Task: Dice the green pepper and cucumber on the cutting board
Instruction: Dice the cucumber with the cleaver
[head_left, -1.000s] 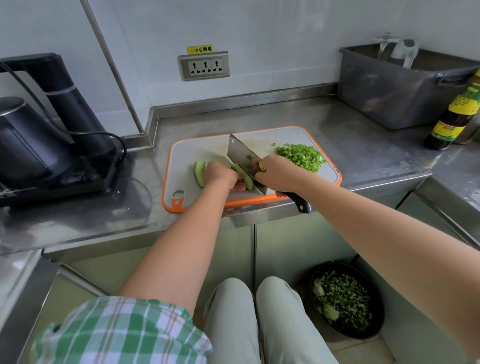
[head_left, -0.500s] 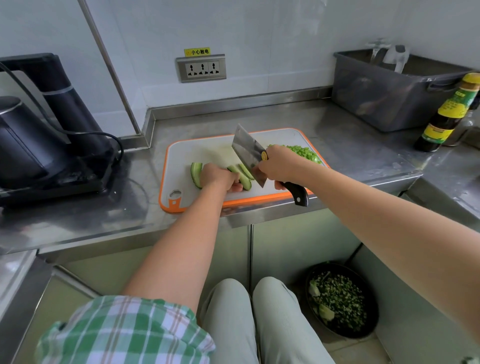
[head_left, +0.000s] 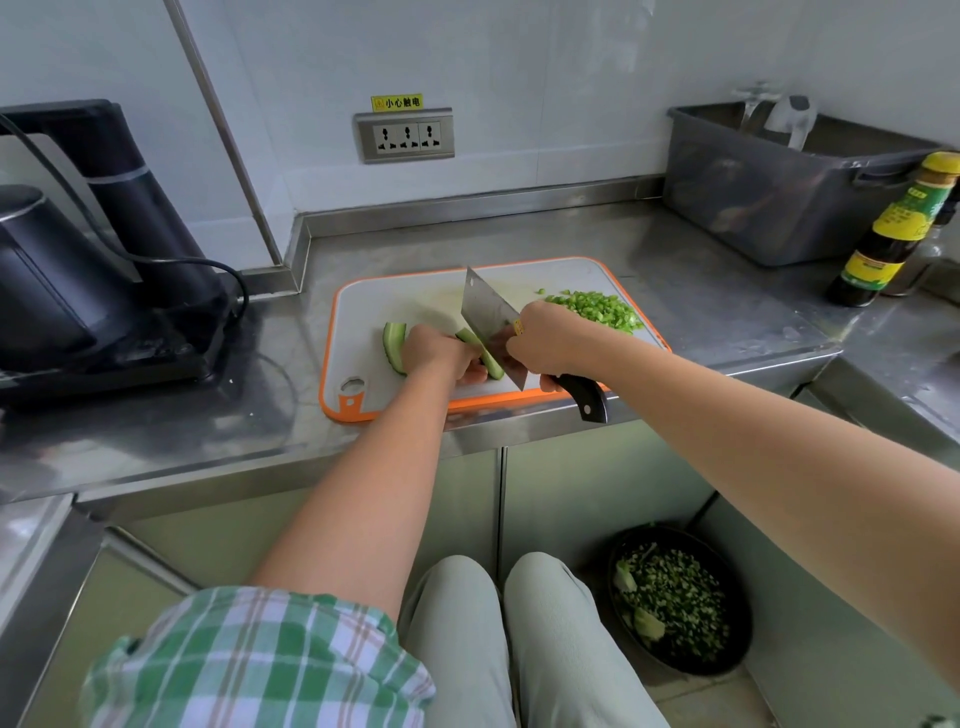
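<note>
I am holding down a cucumber strip (head_left: 482, 354) near the front edge of the cutting board (head_left: 363, 322), my left hand (head_left: 441, 353) curling its fingers over the strip's left end and pressing it to the board. A second cucumber piece (head_left: 395, 345), skin side showing, is lying just beside that hand on its left, apart from the blade.

My right hand (head_left: 545, 340) is gripping the cleaver (head_left: 488, 317) where the blade joins the handle, fingers wrapping tightly around it, with the black handle end sticking out past the board's front edge. The blade is tilting, its edge coming down on the strip right next to my left fingers; I cannot tell whether it is through the flesh.

The diced green pepper (head_left: 597, 309) is sitting in a heap on the board's far right corner, behind my right hand.

The board is resting on a steel countertop (head_left: 701, 312). A black appliance (head_left: 93, 270) is standing to the left, a socket panel (head_left: 405, 136) is showing on the wall behind, and a grey tub (head_left: 769, 208) and a dark bottle (head_left: 893, 234) with a yellow label are standing to the right. On the floor by my knees, a dark bowl (head_left: 737, 644) is holding chopped greens.
</note>
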